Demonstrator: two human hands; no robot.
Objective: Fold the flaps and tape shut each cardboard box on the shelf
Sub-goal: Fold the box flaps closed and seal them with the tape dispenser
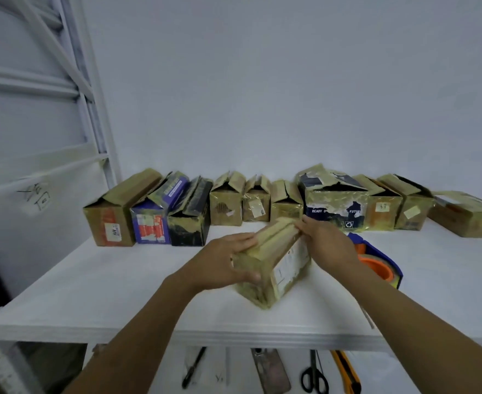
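A small tape-covered cardboard box (279, 268) stands on the white shelf (97, 282), near its front. My left hand (225, 263) grips its near left end, thumb curled on the front face and fingers lying along the top flap. From the right, my right hand (328, 243) presses its fingers on the far end of the top flaps. The flaps lie folded down. A blue tape dispenser (376, 260) with an orange roll sits just right of the box, partly hidden by my right wrist.
A row of several cardboard boxes (225, 206) with raised flaps lines the shelf's back, and a flatter box (467, 214) lies at the far right. On the level below lie a pen (194, 368), scissors (313, 376) and a yellow utility knife (346, 371). White shelf uprights (92, 89) rise at left.
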